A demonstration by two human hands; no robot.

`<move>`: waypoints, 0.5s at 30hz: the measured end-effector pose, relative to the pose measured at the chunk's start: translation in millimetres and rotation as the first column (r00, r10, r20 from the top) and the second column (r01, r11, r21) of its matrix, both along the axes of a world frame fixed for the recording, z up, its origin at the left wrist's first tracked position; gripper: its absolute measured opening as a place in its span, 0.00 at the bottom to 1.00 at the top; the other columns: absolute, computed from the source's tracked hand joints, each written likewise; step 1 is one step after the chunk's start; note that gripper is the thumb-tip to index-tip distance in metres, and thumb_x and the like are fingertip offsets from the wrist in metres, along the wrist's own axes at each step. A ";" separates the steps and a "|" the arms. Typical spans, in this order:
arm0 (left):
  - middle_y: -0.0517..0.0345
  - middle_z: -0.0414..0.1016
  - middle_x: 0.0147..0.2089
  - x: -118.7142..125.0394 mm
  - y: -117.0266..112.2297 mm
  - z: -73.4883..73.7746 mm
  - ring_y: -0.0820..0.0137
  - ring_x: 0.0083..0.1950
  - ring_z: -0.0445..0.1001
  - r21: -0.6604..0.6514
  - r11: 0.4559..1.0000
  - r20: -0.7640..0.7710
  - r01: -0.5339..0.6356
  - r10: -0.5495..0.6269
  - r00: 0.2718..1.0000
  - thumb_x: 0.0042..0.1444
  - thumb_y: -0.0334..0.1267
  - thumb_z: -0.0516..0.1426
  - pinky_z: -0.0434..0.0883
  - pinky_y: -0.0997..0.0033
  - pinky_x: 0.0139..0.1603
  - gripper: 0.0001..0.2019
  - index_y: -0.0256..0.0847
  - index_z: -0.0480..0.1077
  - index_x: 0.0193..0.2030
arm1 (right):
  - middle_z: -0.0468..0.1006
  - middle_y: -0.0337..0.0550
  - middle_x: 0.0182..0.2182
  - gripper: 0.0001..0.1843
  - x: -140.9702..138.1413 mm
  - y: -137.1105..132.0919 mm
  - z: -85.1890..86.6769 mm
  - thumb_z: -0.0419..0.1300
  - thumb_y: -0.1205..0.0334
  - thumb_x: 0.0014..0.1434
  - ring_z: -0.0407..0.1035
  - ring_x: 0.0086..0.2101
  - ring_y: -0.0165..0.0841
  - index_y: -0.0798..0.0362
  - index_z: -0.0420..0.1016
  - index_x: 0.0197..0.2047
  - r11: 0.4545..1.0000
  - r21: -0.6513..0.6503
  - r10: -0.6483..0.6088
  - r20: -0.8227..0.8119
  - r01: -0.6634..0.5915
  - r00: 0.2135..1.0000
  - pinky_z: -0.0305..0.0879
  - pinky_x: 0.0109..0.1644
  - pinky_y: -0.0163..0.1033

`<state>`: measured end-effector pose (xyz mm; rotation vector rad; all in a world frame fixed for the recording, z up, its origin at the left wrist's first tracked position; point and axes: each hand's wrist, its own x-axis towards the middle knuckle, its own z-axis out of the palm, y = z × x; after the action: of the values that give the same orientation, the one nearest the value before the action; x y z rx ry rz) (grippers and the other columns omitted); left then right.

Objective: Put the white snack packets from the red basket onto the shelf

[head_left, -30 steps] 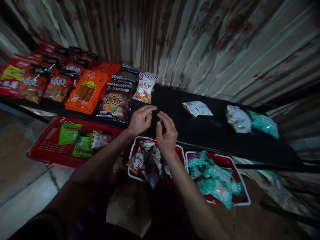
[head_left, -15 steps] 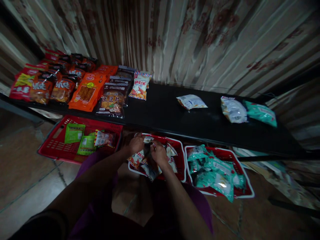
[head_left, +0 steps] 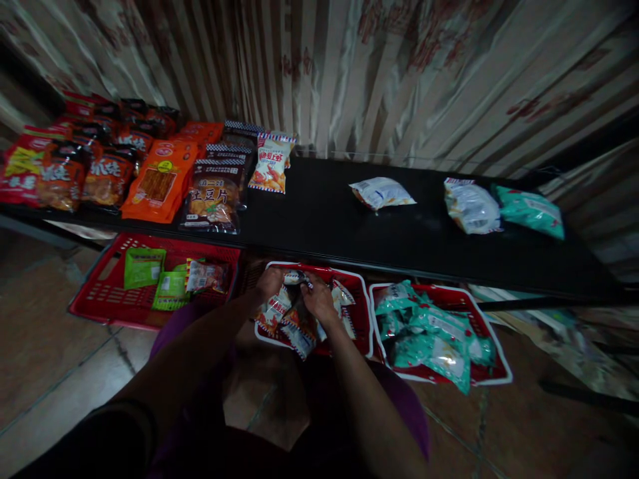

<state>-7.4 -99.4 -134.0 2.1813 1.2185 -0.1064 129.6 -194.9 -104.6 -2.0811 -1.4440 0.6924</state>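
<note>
Both hands are inside the middle red basket (head_left: 368, 313) with its white rim, among white-and-orange snack bags (head_left: 279, 303). My left hand (head_left: 269, 282) is closed at the left end of a small snack bag (head_left: 294, 277) near the back of the basket. Curled over the same bag's right end is my right hand (head_left: 318, 297); its fingertips are partly hidden. More bags lie beneath the hands, one hanging over the front rim. A matching white snack bag (head_left: 272, 163) stands on the black shelf (head_left: 319, 213) above.
Brown potato-chip bags (head_left: 212, 193), orange packets (head_left: 160, 179) and red bags (head_left: 24, 166) crowd the shelf's left. White bags (head_left: 382, 193) and a teal bag (head_left: 530, 211) lie rightward. Red baskets with green packets (head_left: 144, 267) and teal bags (head_left: 434, 326) flank the middle one.
My hands stay in the middle basket, the right one shifting slightly towards the back. The bag between them now shows more clearly. The view has tilted a little.
</note>
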 end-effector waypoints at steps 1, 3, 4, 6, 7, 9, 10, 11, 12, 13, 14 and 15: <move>0.44 0.77 0.44 -0.7 0.7 1.8 0.65 0.45 0.76 0.006 1.000 0.014 0.001 -0.001 1.000 0.56 0.24 0.47 0.71 0.69 0.46 0.19 0.34 0.72 0.51 | 0.74 0.47 0.51 0.23 -0.7 -0.1 -2.4 0.54 0.70 0.56 0.66 0.54 0.38 0.50 0.69 0.55 1.000 0.003 -0.011 -0.004 0.011 1.000 0.60 0.59 0.43; 0.45 0.76 0.47 -2.6 1.6 4.5 0.66 0.46 0.75 0.023 1.000 0.034 -0.002 0.001 0.999 0.56 0.25 0.48 0.70 0.71 0.47 0.19 0.35 0.72 0.50 | 0.74 0.46 0.52 0.26 -1.5 0.2 -7.5 0.55 0.71 0.55 0.65 0.55 0.38 0.50 0.67 0.57 1.000 0.005 -0.027 -0.007 0.027 1.000 0.57 0.61 0.43; 0.46 0.76 0.47 -3.7 1.8 5.3 0.66 0.47 0.75 0.029 1.000 0.041 -0.008 0.007 0.999 0.56 0.25 0.48 0.69 0.71 0.48 0.18 0.36 0.73 0.49 | 0.74 0.45 0.52 0.27 -1.7 0.7 -10.2 0.55 0.72 0.54 0.64 0.56 0.37 0.50 0.66 0.58 1.000 0.005 -0.031 -0.007 0.031 0.999 0.56 0.62 0.43; 0.47 0.76 0.46 -5.8 1.6 5.5 0.67 0.46 0.75 0.035 0.999 0.047 -0.029 0.027 0.999 0.57 0.26 0.48 0.69 0.71 0.48 0.17 0.36 0.73 0.48 | 0.73 0.44 0.53 0.29 -2.1 2.6 -16.0 0.55 0.73 0.53 0.64 0.56 0.35 0.50 0.65 0.59 0.999 0.006 -0.033 -0.014 0.033 0.999 0.55 0.63 0.42; 0.48 0.77 0.45 -6.7 1.3 5.0 0.67 0.45 0.75 0.035 0.999 0.049 -0.040 0.038 0.998 0.57 0.26 0.48 0.69 0.71 0.48 0.17 0.36 0.73 0.47 | 0.74 0.44 0.52 0.29 -2.5 3.9 -19.0 0.54 0.74 0.53 0.64 0.56 0.35 0.50 0.66 0.59 0.999 0.010 -0.034 -0.021 0.035 0.999 0.55 0.63 0.42; 0.49 0.77 0.43 -8.0 0.7 2.9 0.69 0.44 0.75 0.032 0.998 0.054 -0.062 0.060 0.997 0.57 0.27 0.48 0.69 0.72 0.47 0.16 0.36 0.73 0.47 | 0.74 0.45 0.52 0.30 -3.9 6.8 -24.9 0.53 0.76 0.52 0.66 0.55 0.34 0.50 0.67 0.58 0.999 0.021 -0.034 -0.039 0.035 0.999 0.56 0.63 0.41; 0.49 0.77 0.43 -8.5 0.6 1.6 0.69 0.44 0.75 0.030 0.997 0.058 -0.072 0.070 0.996 0.57 0.27 0.48 0.69 0.73 0.47 0.16 0.36 0.73 0.46 | 0.75 0.45 0.51 0.29 -4.8 8.3 -27.4 0.53 0.77 0.52 0.67 0.54 0.34 0.51 0.68 0.57 0.999 0.027 -0.033 -0.046 0.034 0.998 0.57 0.62 0.41; 0.49 0.77 0.43 -8.9 0.8 0.4 0.69 0.44 0.75 0.028 0.996 0.062 -0.080 0.078 0.995 0.57 0.27 0.48 0.69 0.73 0.46 0.15 0.36 0.73 0.46 | 0.76 0.46 0.50 0.29 -5.8 9.8 -29.5 0.53 0.77 0.51 0.68 0.53 0.34 0.51 0.69 0.56 0.999 0.032 -0.032 -0.051 0.034 0.998 0.58 0.61 0.41; 0.49 0.77 0.43 -9.2 1.3 -0.5 0.69 0.43 0.75 0.027 0.996 0.067 -0.087 0.085 0.994 0.57 0.27 0.48 0.69 0.73 0.46 0.15 0.36 0.74 0.45 | 0.77 0.46 0.49 0.28 -6.7 11.2 -31.1 0.53 0.77 0.51 0.69 0.52 0.35 0.51 0.70 0.55 0.999 0.033 -0.037 -0.052 0.038 0.998 0.59 0.60 0.41; 0.49 0.77 0.43 -9.3 2.0 -1.0 0.69 0.43 0.75 0.026 0.995 0.072 -0.094 0.092 0.993 0.57 0.27 0.48 0.69 0.73 0.46 0.14 0.36 0.74 0.44 | 0.77 0.46 0.47 0.27 -7.3 12.6 -31.9 0.53 0.77 0.51 0.70 0.51 0.36 0.51 0.71 0.54 0.998 0.032 -0.044 -0.051 0.045 0.998 0.61 0.59 0.42; 0.48 0.77 0.43 -9.2 3.1 -0.6 0.68 0.43 0.75 0.026 0.995 0.078 -0.100 0.097 0.992 0.57 0.27 0.48 0.69 0.73 0.46 0.14 0.36 0.74 0.43 | 0.78 0.47 0.46 0.26 -7.4 14.0 -32.0 0.53 0.76 0.52 0.70 0.50 0.37 0.51 0.71 0.54 0.998 0.030 -0.054 -0.051 0.056 0.997 0.62 0.58 0.42; 0.48 0.77 0.43 -9.0 4.3 0.6 0.68 0.43 0.75 0.027 0.994 0.085 -0.107 0.104 0.991 0.57 0.27 0.48 0.69 0.72 0.46 0.14 0.36 0.74 0.42 | 0.78 0.47 0.45 0.25 -6.8 15.3 -31.2 0.53 0.76 0.52 0.71 0.48 0.37 0.51 0.72 0.53 0.997 0.027 -0.066 -0.049 0.068 0.997 0.63 0.57 0.43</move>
<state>-16.4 -95.1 -133.3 2.1210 1.2933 0.0473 122.7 -179.7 -135.9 -2.0668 -1.3438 0.6868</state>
